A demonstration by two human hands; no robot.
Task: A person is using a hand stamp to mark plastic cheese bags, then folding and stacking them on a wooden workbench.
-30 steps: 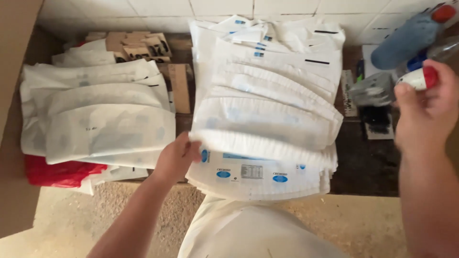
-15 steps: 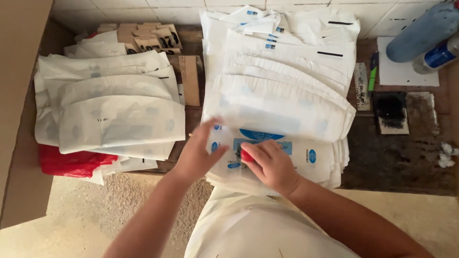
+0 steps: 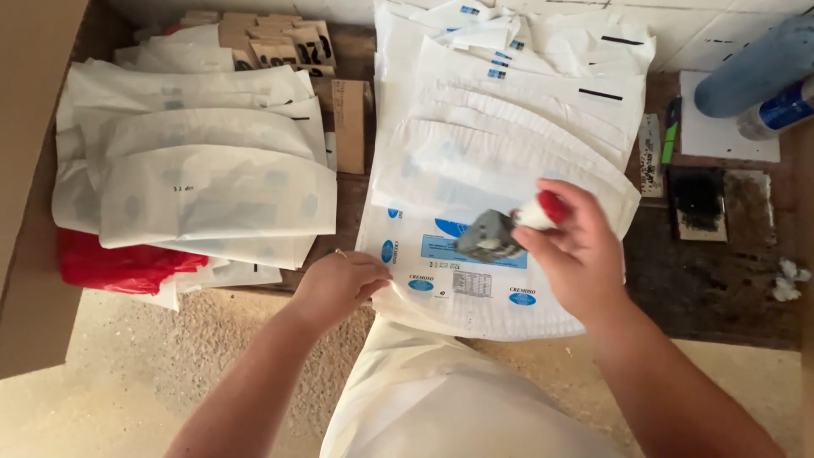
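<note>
Dark wooden desk [image 3: 678, 288] carries stacked white bags [image 3: 500, 161]; left hand [image 3: 339, 284] pinches the top bag's [image 3: 475, 293] edge; right hand [image 3: 572, 250] grips a red-handled stamp [image 3: 509, 229].

Dark, worn wooden bench [image 3: 678, 288] pushed up against a white tiled wall. On it: a fanned stack of white printed bags [image 3: 509, 136] in the middle, another pile of white bags [image 3: 195, 187] to the left with a red plastic bag [image 3: 119, 267] under its near edge, cardboard tags [image 3: 280, 38] far left, a black ink pad [image 3: 695, 199] right, and a crumpled tissue [image 3: 788, 280] near right.
</note>
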